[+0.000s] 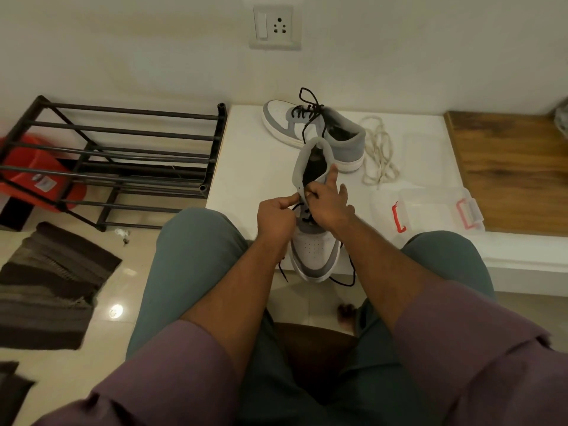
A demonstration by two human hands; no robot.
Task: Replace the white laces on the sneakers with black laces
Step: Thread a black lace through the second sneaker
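Left hand (275, 218) pinched the black lace (345, 279) at an upper eyelet of the near sneaker (316, 247) on the white ledge (246, 167), while the right hand (330, 204) gripped its collar, forefinger raised. Lacing looked nearly finished; next, the tip probably needed threading through the top eyelet.

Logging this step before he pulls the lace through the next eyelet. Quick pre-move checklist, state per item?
1. Left hand pinches the black lace: ok.
2. Right hand steadies the near sneaker at its collar: ok.
3. Lace tip seated in an eyelet: cannot tell, fingers hide it.
4. Loose lace ends hang off the toe, free of snags: ok.
5. Far sneaker already has black laces: ok.
6. White laces lie apart on the white platform, out of the way: ok.
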